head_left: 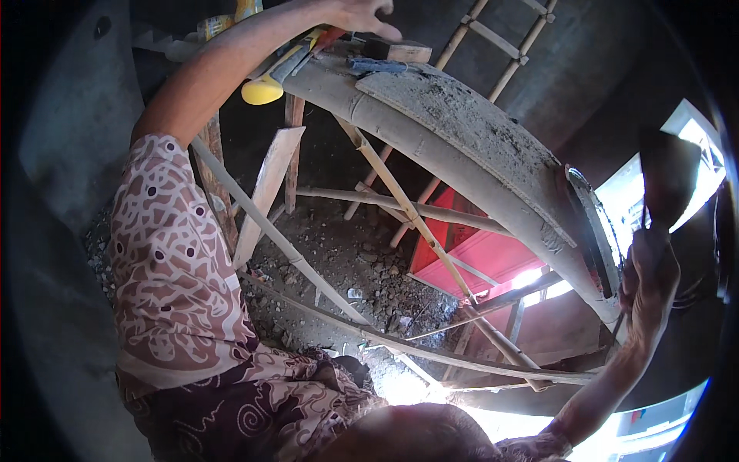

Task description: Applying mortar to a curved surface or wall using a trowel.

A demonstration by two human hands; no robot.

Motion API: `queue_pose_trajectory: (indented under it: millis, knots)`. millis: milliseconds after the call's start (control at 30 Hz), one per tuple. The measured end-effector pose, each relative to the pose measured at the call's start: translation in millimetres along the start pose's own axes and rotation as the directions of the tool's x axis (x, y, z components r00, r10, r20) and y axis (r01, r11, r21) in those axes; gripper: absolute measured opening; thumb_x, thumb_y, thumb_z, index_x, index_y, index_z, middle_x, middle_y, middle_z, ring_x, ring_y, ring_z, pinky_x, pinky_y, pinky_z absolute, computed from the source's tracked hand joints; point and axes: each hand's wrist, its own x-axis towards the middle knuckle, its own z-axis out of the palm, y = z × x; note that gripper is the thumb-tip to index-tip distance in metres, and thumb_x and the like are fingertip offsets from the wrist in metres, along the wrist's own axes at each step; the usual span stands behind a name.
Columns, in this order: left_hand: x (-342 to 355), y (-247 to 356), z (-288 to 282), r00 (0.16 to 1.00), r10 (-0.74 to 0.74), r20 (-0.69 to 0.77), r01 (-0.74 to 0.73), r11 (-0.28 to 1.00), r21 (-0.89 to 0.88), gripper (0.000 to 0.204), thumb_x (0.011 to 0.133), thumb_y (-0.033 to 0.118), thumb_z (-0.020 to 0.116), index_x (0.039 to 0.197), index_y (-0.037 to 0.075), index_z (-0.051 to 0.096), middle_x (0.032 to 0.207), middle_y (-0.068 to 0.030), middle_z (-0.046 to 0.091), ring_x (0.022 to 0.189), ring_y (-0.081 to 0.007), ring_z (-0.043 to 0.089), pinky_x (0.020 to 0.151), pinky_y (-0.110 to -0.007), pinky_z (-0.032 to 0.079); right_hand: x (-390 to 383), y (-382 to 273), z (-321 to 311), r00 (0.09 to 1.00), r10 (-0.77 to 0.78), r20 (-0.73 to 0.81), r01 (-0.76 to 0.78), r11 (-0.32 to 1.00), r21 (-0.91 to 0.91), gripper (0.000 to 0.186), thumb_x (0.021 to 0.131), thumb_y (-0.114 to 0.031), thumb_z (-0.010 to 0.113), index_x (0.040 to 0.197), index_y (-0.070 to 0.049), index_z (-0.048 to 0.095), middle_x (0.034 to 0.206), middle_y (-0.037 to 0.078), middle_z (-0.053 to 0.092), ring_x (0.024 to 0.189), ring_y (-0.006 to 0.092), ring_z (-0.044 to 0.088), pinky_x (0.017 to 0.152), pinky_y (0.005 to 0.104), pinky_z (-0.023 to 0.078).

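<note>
Mortar-caked plank (462, 131) ran across the bamboo scaffold (400, 200). Your L hand (362, 15) was up top w/ fingers spread, empty, just above a wood block (400, 51) near the yellow-handled tool (269, 81). Your R hand (650, 269) gripped a dark trowel (668, 177) at the plank's far end.

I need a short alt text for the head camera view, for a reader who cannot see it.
A person on bamboo scaffolding rests the left hand over tools at the far end of a mortar-caked plank, while the right hand grips its near end; rubble-strewn ground lies below.
</note>
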Motion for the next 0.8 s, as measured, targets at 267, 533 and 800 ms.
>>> queue_pose_trajectory:
  millis: [267, 533, 800]
  knots:
    - [10, 45, 17, 0.951, -0.032, 0.308, 0.029, 0.999, 0.013, 0.084, 0.07, 0.059, 0.08, 0.126, 0.0, 0.062, 0.118, -0.019, 0.068, 0.112, -0.0335, 0.064, 0.095, -0.044, 0.049, 19, -28, 47, 0.995, 0.067, 0.068, -0.066, 0.998, -0.019, 0.022, 0.094, -0.024, 0.067, 0.086, -0.005, 0.061, 0.053, -0.002, 0.05, 0.038, 0.0044, 0.041, 0.035, 0.0223, 0.03]
    - [-9, 61, -6, 0.949, -0.216, 0.23, 0.194, 0.974, 0.115, 0.054, 0.084, 0.044, 0.066, 0.105, -0.006, 0.068, 0.109, -0.0257, 0.069, 0.101, -0.0362, 0.068, 0.081, -0.049, 0.053, 30, -38, 73, 0.99, 0.001, 0.139, -0.009, 0.998, 0.054, 0.025, 0.093, -0.026, 0.067, 0.083, -0.005, 0.059, 0.054, -0.002, 0.048, 0.039, 0.0041, 0.04, 0.036, 0.0223, 0.029]
    - [-12, 75, -15, 0.909, -0.285, 0.304, 0.235, 0.953, 0.189, 0.056, 0.086, 0.045, 0.071, 0.122, 0.003, 0.063, 0.128, -0.0205, 0.062, 0.121, -0.0372, 0.058, 0.095, -0.059, 0.047, 69, -49, 111, 0.97, -0.021, 0.243, 0.013, 0.999, 0.032, 0.026, 0.094, -0.023, 0.064, 0.079, -0.004, 0.056, 0.056, -0.001, 0.047, 0.041, 0.0055, 0.04, 0.036, 0.0246, 0.03]
